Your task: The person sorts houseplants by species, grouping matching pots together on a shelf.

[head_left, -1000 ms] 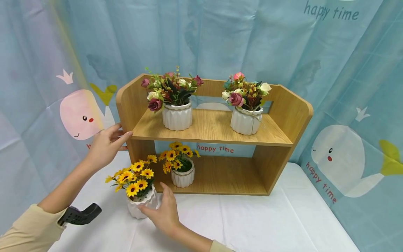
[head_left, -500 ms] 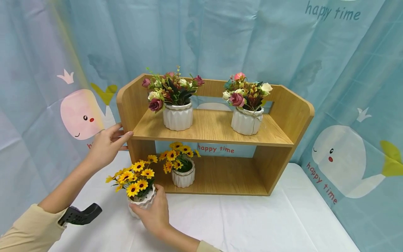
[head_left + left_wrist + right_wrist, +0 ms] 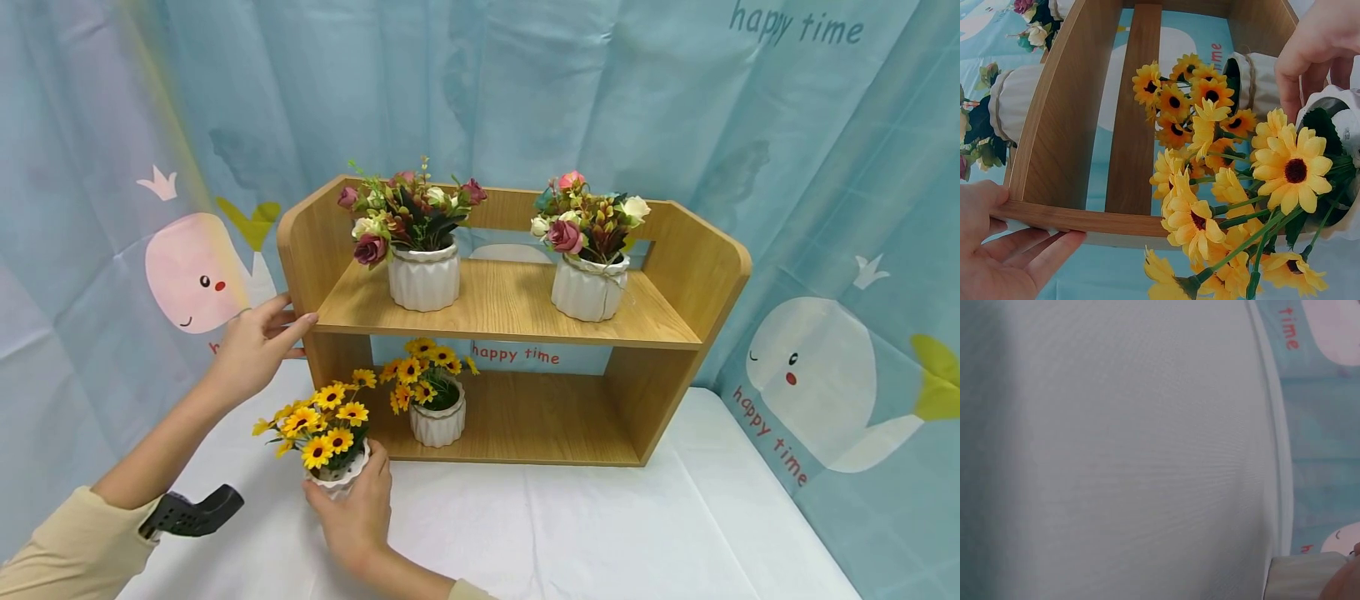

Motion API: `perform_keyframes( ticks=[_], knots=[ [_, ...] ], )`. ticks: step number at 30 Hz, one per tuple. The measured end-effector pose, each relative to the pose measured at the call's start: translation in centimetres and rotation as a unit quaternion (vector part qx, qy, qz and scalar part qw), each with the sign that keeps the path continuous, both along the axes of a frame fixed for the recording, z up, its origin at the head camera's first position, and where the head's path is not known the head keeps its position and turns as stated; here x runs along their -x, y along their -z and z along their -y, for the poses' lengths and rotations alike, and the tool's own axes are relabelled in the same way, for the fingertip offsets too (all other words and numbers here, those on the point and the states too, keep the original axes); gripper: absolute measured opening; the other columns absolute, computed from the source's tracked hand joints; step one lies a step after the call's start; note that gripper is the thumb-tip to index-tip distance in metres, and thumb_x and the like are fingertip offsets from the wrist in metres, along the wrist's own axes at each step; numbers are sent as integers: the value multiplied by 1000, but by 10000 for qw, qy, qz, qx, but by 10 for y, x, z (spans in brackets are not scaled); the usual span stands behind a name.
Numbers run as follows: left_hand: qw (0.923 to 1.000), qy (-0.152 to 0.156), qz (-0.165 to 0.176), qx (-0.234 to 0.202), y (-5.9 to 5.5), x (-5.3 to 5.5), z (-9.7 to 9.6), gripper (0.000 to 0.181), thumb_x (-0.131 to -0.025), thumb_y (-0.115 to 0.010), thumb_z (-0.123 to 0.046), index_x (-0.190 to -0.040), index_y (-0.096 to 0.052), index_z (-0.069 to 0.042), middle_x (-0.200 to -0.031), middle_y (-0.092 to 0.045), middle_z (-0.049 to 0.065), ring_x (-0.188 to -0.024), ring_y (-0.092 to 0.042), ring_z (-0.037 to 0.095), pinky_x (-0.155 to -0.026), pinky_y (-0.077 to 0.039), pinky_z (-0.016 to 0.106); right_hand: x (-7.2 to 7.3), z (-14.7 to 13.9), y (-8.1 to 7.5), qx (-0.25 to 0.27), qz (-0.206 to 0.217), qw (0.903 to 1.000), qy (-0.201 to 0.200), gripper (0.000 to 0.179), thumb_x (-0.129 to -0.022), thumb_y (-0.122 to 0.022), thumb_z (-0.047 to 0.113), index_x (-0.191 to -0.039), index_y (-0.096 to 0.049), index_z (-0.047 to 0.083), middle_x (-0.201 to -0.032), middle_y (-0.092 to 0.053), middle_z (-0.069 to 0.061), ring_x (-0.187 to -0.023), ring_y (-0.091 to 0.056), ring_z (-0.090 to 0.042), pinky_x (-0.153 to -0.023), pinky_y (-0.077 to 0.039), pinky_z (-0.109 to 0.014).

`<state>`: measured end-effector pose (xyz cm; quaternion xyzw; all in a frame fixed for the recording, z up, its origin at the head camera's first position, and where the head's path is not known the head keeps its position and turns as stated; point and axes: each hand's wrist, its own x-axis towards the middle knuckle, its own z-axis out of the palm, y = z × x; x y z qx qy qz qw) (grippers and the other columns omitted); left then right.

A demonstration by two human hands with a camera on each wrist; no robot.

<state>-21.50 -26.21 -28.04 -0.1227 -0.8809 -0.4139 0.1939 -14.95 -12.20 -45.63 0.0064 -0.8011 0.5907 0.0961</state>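
Note:
In the head view my left hand (image 3: 251, 350) holds the left side panel of a two-tier wooden shelf (image 3: 517, 300), thumb at the front edge and fingers round the outer side. Before the shelf's lower left corner, my right hand (image 3: 356, 508) grips a white fluted flowerpot (image 3: 341, 483) of yellow artificial sunflowers (image 3: 317, 452), thumb and fingers on opposite sides. The left wrist view has these blooms (image 3: 1295, 170) close up, leaning toward the left hand (image 3: 1004, 250). On the lower shelf stands a similar sunflower pot (image 3: 438, 423). Only a sliver of right hand (image 3: 1342, 584) shows in the right wrist view.
Two white pots of mixed roses stand on the upper shelf, one left (image 3: 423, 279) and one right (image 3: 590, 287). A white cloth (image 3: 600, 533) covers the table. Behind hangs a blue printed curtain (image 3: 540, 100). A black wrist mount (image 3: 191, 510) juts from the left sleeve.
My right hand has moved left and closed round the front sunflower pot, which stays in about the same place. The left hand keeps its hold on the shelf.

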Motion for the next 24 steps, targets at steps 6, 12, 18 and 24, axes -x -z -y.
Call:
perform_keyframes(
  ticks=[6,12,18,24],
  knots=[
    [10000,-8,0,1,0,0,0,56,-111,-57,-23,-152,-44,13,-131,-61,44,-112,-67,59,-65,-61,16,1,0,2,-58,106,9999,-59,93,-66,-102,25,-140,-46,14,-134,-56,1,-128,-60,-26,-107,-55,-45],
    [10000,-14,-12,-5,1,0,0,54,-111,-57,-23,-150,-46,13,-130,-62,44,-112,-67,58,-64,-59,13,1,-1,2,-39,88,9999,-74,91,-63,-101,16,-137,-49,15,-135,-57,3,-130,-61,-26,-109,-54,-43],
    [10000,-4,-20,-12,1,0,0,53,-111,-57,-23,-149,-47,12,-129,-63,43,-112,-68,58,-65,-59,13,2,-3,4,109,-28,9998,-135,88,-62,-99,12,-135,-51,17,-133,-56,6,-128,-60,-22,-111,-53,-40],
    [10000,18,-54,-28,1,0,0,52,-111,-57,-22,-149,-48,13,-129,-63,43,-112,-68,58,-64,-59,12,3,-9,5,119,-305,9991,-268,86,-60,-98,9,-133,-54,14,-127,-54,6,-122,-57,-17,-112,-52,-37]
  ],
)
